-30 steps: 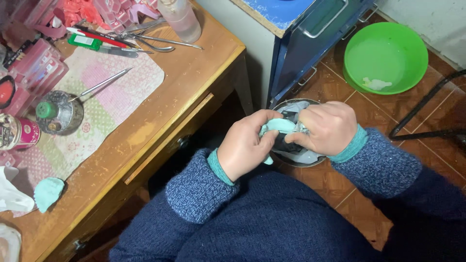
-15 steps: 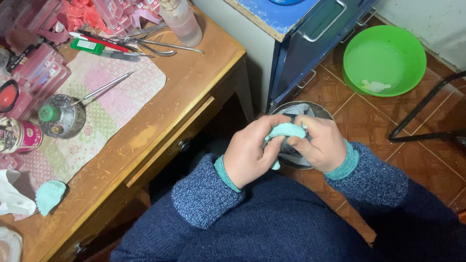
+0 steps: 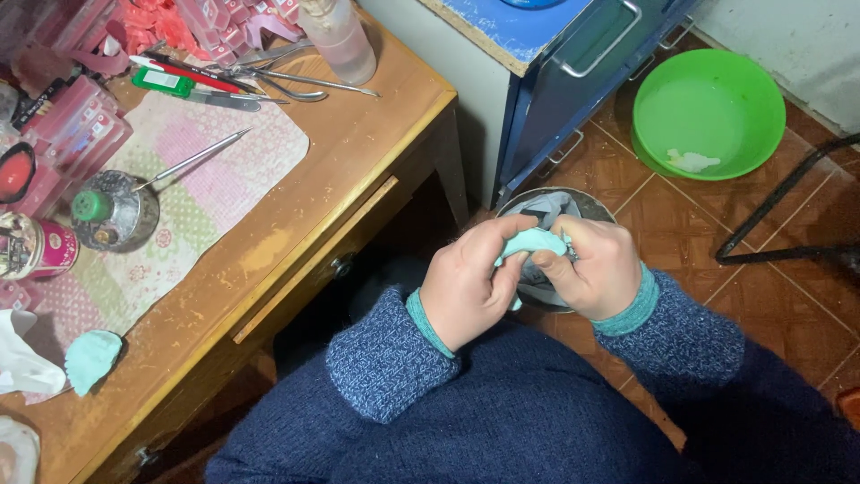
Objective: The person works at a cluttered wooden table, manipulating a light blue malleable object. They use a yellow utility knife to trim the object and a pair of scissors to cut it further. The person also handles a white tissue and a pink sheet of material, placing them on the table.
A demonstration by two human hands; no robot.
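Wooden desk [image 3: 296, 215] lies left of hands, green basin [image 3: 708, 112] (floor) right.

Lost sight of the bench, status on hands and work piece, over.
Left hand and right hand both shut on pale teal lump. Held over metal bin, off the wooden desk. Nothing in the way.

I see soft, matt pale-teal material [image 3: 534, 242] pressed between both hands, over a dull metal bowl [image 3: 593, 205]. The counter [image 3: 358, 148] is worn, scuffed wood under a patchwork cloth mat [image 3: 219, 184]. The green basin [image 3: 708, 112] looks like glossy plastic.
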